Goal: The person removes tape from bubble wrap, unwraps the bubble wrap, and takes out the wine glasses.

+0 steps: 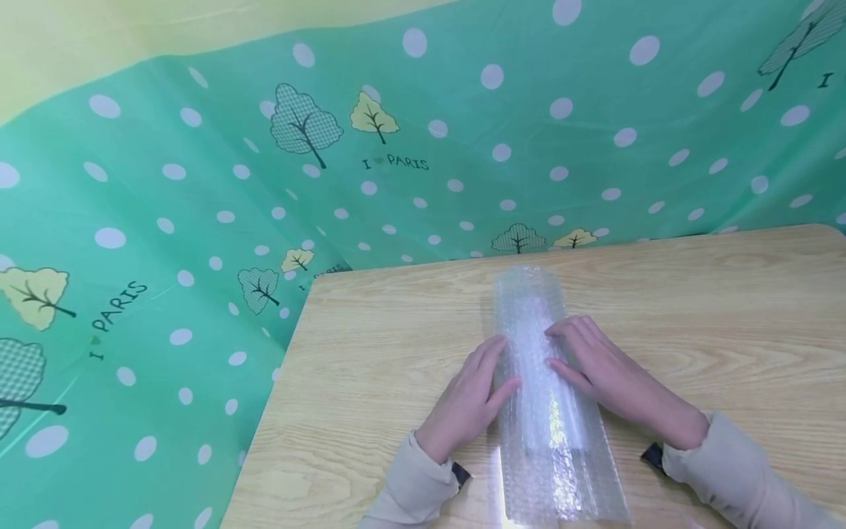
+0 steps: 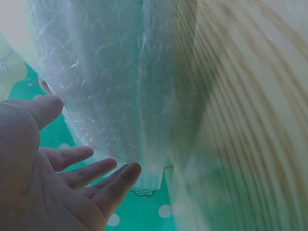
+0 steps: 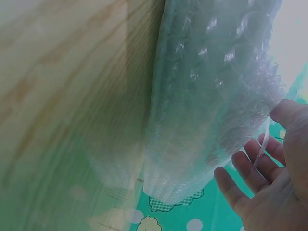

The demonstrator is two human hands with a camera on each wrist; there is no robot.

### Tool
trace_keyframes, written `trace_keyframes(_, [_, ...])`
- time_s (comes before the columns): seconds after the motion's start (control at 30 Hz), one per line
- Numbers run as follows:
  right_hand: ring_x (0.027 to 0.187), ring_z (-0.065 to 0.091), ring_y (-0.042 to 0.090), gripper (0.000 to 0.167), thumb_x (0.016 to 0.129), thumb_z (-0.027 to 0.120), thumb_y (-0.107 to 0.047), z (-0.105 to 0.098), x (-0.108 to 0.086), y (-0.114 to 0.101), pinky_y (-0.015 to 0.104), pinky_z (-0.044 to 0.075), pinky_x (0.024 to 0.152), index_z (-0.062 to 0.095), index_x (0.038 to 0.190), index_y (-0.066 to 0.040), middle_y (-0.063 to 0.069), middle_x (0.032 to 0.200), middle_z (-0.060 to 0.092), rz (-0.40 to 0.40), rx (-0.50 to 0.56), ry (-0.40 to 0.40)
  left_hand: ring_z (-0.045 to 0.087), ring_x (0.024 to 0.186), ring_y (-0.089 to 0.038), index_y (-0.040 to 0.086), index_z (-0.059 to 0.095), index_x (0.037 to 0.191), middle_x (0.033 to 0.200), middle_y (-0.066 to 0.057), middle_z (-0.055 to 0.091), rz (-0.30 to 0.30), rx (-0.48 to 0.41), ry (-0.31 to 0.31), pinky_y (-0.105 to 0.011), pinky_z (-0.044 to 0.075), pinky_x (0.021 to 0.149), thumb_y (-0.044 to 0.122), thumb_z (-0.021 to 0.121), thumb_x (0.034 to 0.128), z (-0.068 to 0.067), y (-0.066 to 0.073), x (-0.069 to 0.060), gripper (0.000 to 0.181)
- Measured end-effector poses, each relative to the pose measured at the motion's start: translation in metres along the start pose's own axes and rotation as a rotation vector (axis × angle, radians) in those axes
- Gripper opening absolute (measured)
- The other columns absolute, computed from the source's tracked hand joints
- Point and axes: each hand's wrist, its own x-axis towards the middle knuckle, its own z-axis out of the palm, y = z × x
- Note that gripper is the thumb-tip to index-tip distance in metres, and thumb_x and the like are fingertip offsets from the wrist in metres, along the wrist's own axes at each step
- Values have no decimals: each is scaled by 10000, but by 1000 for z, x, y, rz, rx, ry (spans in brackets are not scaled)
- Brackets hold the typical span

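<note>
A long bundle of clear bubble wrap [image 1: 538, 411] lies on the wooden table, its length running away from me. Something whitish shows faintly through its layers; what it is I cannot tell. My left hand [image 1: 465, 397] touches the bundle's left side with fingertips and thumb, the fingers fairly straight. On the opposite side my right hand [image 1: 604, 367] rests its fingers and thumb on the wrap's upper surface. In the right wrist view a thin clear edge of the wrap [image 3: 262, 147] passes by the relaxed fingers. The left wrist view shows the left fingers spread along the wrap [image 2: 106, 86].
The wood-grain table [image 1: 370, 353] extends to both sides of the bundle. Behind it and at the left hangs a green dotted cloth [image 1: 218, 184] with printed trees. Small black pieces [image 1: 461, 474] sit at both sleeve cuffs.
</note>
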Motion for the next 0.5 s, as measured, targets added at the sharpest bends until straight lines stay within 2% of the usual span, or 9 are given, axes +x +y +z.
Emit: trace_keyframes(0.5, [1118,485,170,414,939,666,-162,-2,-1,0,371,480,922,508,1291,-12,65,1218,549,29,3,-14,274,1488,-180,158,243,1576,1619,-31,289,0,-21,14,-394,297,1211,541,312,1045,-3,6,-2,658])
